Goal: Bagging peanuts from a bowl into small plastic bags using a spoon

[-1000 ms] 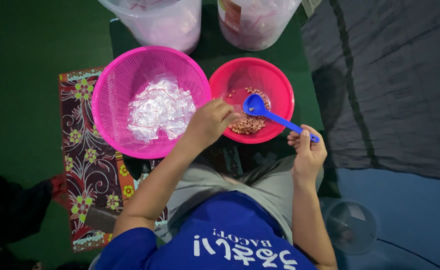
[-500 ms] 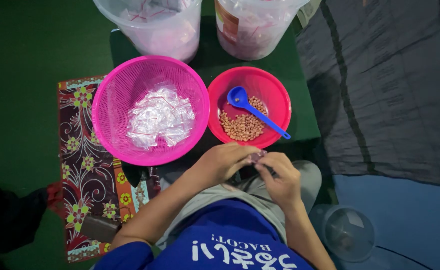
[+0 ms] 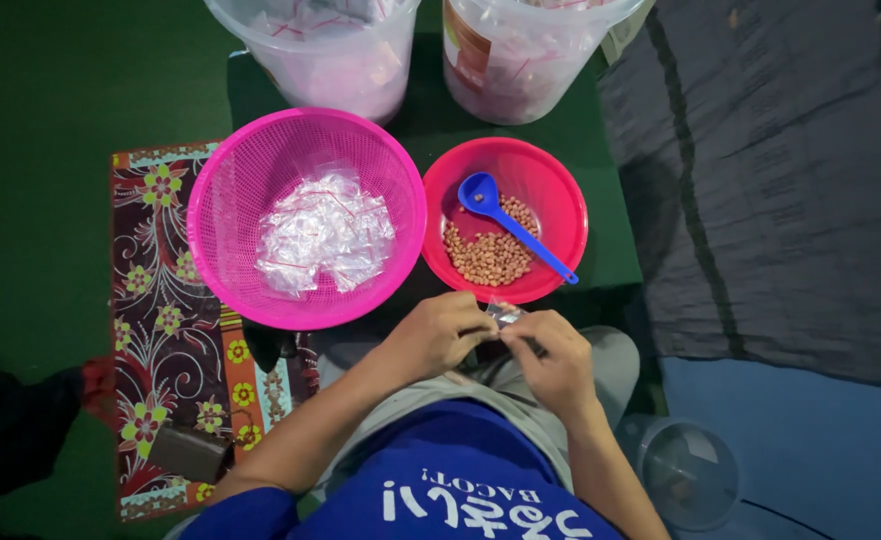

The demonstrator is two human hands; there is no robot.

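Observation:
My left hand (image 3: 438, 335) and my right hand (image 3: 554, 362) meet over my lap, both pinching a small clear plastic packet (image 3: 504, 314) between the fingertips. Just beyond them sits a red bowl (image 3: 557, 190) holding peanuts (image 3: 488, 256) and a blue plastic spoon (image 3: 510, 224) that rests with its handle on the rim. To its left stands a pink mesh basket (image 3: 250, 170) with a heap of small clear plastic bags (image 3: 324, 232) inside.
Two clear plastic buckets (image 3: 332, 60) (image 3: 520, 62) with filled packets stand at the far side. A floral mat (image 3: 165, 330) lies on the left, a grey cloth (image 3: 770, 180) on the right. A small clear container (image 3: 685, 470) sits by my right elbow.
My right hand let go of the blue spoon, which now rests in the red bowl. Both hands drew back from the bowl to my lap and closed on the small packet.

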